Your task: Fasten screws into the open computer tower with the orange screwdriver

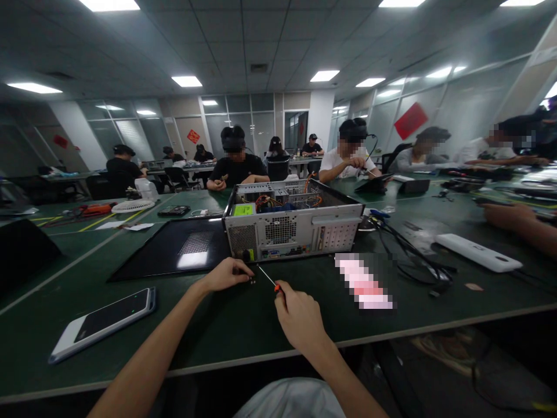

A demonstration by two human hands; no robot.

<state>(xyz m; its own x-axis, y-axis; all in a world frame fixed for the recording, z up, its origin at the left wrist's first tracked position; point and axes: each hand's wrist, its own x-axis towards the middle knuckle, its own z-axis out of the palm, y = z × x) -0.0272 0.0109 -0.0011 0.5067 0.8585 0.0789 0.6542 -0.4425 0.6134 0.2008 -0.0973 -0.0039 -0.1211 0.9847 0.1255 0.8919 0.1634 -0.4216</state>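
Observation:
An open desktop computer case [290, 227] lies on the green table [243, 325], rear panel facing me, orange cables visible inside. My left hand [227, 274] pinches a small dark part [252, 281], perhaps a screw, just in front of the case's lower left corner. My right hand [300, 316] grips a screwdriver [268, 279] with an orange collar. Its thin shaft points up-left, and its tip almost meets the small part.
The case's black side panel [174, 249] lies flat to the left. A smartphone [104, 321] rests near the front edge. Black cables [413, 258], a white power strip [477, 252] and another person's forearm [522, 223] are on the right. Several people sit at tables beyond.

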